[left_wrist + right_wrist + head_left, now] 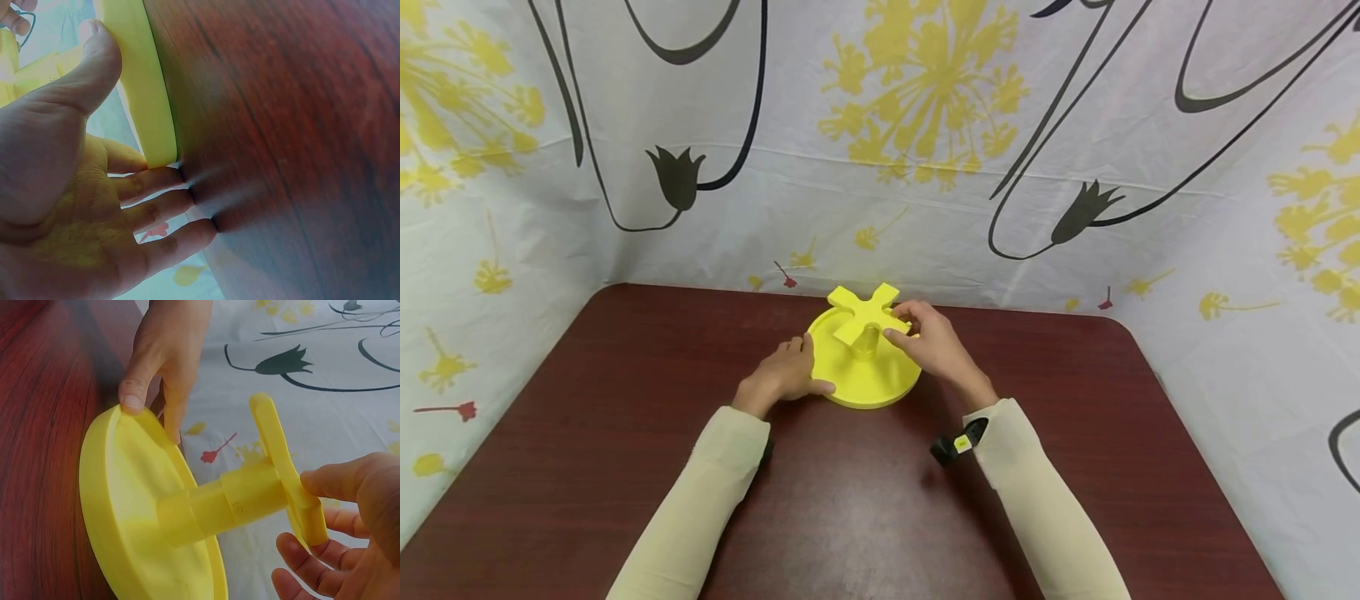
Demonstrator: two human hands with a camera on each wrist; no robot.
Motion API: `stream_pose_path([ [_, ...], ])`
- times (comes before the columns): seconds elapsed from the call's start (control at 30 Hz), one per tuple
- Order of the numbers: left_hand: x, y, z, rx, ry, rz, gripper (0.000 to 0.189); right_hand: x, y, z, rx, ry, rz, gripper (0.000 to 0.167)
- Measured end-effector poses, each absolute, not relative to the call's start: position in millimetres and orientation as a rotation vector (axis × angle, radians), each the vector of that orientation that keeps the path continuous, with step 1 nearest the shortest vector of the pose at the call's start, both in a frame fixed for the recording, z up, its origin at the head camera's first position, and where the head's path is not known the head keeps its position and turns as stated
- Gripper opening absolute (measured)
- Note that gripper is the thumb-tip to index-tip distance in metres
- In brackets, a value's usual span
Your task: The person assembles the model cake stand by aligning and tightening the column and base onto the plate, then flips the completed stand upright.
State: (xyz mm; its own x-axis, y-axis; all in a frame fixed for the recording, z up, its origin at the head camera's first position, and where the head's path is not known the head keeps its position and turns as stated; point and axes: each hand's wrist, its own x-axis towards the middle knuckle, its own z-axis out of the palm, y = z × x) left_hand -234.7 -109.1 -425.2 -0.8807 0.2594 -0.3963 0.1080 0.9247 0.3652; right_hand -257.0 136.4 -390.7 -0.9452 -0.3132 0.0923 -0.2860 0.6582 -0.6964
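Observation:
A yellow round tray [880, 388] with a raised rim stands on the table. From its middle rises a yellow post [215, 506], topped by a flat cross-shaped piece [867, 312]. My left hand [786, 371] is spread along the tray's left edge. Its thumb [100, 59] lies against the rim, the index fingertip touches it, and the other fingertips rest on the table. At the right of the cross, my right hand [931, 340] holds one arm of it. The thumb [337, 478] is on the arm's near side, with curled fingers around its end.
The dark red wooden table [865, 517] reaches back to a white cloth [880, 208] printed with flowers, which also hangs along both sides. A black strap with a small device [958, 443] is on my right wrist.

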Motion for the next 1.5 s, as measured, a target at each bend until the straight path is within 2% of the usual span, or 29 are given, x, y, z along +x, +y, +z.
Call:
stream_pose_path([
  [0.3,-234.7,-109.0,-426.4,0.256,2.644,0.463,0.101,-251.5,128.3,-386.9,-0.483,2.812,-1.11,0.04],
  [0.53,-234.1,-109.3,-425.2,0.259,2.643,0.473,0.101,-261.4,137.0,-384.9,-0.437,2.856,-1.318,0.036],
  [0.7,-234.4,-109.3,-424.9,0.262,2.638,0.465,0.101,-272.5,141.8,-388.7,-0.529,2.818,-1.344,0.047],
  [0.87,-234.4,-109.3,-424.8,0.266,2.632,0.463,0.101,-279.1,141.3,-393.5,-0.611,2.733,-1.332,0.05],
  [1.2,-235.6,-109.6,-425.1,0.27,2.637,0.459,0.101,-277.9,141.8,-394.4,-0.66,2.83,-1.286,0.045],
  [1.5,-235.4,-109.6,-424.9,0.272,2.631,0.457,0.1,-268.9,138.3,-389.9,-0.573,2.949,-1.157,0.033],
])
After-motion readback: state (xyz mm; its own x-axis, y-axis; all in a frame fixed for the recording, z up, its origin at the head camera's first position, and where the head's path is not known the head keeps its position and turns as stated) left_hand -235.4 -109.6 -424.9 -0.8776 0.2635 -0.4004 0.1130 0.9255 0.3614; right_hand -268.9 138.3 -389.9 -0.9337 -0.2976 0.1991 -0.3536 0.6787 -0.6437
